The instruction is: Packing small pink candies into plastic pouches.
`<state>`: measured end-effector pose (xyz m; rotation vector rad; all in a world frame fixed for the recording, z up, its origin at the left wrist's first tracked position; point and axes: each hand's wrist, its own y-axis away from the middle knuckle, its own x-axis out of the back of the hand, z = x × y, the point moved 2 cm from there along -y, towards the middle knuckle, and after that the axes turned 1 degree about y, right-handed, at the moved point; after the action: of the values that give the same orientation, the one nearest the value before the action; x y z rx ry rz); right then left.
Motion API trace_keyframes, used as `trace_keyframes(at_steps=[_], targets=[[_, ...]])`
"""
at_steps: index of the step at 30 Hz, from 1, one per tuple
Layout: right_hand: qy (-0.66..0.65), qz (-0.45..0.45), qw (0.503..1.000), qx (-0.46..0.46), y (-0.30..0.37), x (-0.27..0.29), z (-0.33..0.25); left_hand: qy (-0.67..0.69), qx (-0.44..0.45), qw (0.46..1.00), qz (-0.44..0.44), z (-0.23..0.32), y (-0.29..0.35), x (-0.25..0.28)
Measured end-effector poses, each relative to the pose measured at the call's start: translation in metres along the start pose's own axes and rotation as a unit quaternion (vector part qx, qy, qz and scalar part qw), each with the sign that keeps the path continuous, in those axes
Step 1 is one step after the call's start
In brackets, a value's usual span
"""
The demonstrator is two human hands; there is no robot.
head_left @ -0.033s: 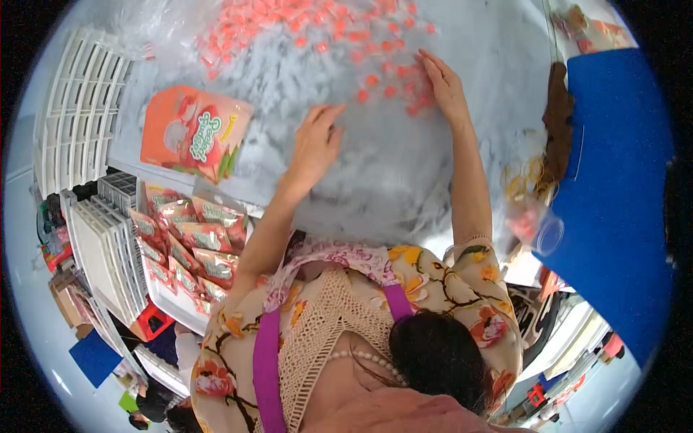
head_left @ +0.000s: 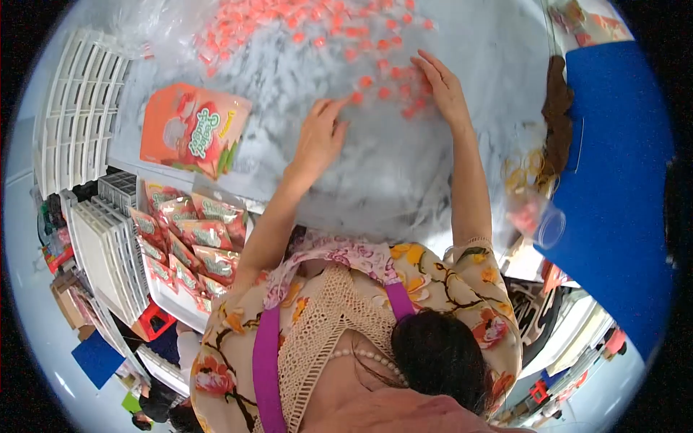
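Many small red pieces in clear wrappers [head_left: 245, 29] lie spread over the grey tabletop [head_left: 390, 173], thickest at the far side. My left hand [head_left: 321, 133] is low over the table, fingers stretched forward, its fingertips right at a red wrapped piece [head_left: 356, 97]. I cannot tell whether they touch it. Opposite, my right hand [head_left: 442, 90] has its fingers extended beside a loose group of red pieces [head_left: 408, 92]. Neither hand grips anything. A red and orange printed pouch [head_left: 180, 133] lies flat to the left of my left hand.
Clear plastic film [head_left: 159, 32] lies at the far left. White slatted crates [head_left: 79, 108] stand along the left edge. Several filled pouches [head_left: 206, 234] sit in a white tray at lower left. Yellow rubber bands [head_left: 523, 169], a clear plastic cup [head_left: 545, 225] and a blue surface [head_left: 613, 144] are on the right.
My left hand has moved slightly right and forward, closer to the red pieces. My right hand has shifted slightly left, and the pieces between the hands sit a little farther left.
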<state>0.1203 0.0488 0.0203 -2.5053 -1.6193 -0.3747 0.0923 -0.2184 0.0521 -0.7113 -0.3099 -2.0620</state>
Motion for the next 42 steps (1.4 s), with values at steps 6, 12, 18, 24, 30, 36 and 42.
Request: trace_keyframes(at_steps=[6,12,18,24,30,36,42], targets=[[-0.079,-0.056,0.995,-0.013,0.085,0.018,0.002,-0.029,-0.026,0.999,-0.007,-0.01,0.009,-0.013],[-0.038,-0.03,0.999,0.017,0.107,0.015,0.003,-0.022,-0.055,0.998,-0.022,0.003,0.016,-0.016],[0.224,-0.008,0.936,0.272,0.07,-0.02,0.008,-0.129,-0.219,0.967,0.021,0.004,0.013,-0.039],[0.266,-0.053,0.917,0.292,0.1,-0.025,0.005,-0.169,-0.185,0.968,0.035,-0.024,0.003,-0.021],[0.055,-0.013,0.996,0.071,0.157,0.011,-0.006,-0.246,-0.189,0.947,0.087,-0.002,0.018,-0.002],[-0.119,0.115,0.986,-0.034,0.191,0.037,0.005,-0.034,-0.114,0.98,-0.159,0.023,0.058,-0.029],[-0.161,0.178,0.97,-0.047,0.205,0.033,0.007,-0.033,-0.153,0.971,-0.182,0.028,0.081,-0.047]])
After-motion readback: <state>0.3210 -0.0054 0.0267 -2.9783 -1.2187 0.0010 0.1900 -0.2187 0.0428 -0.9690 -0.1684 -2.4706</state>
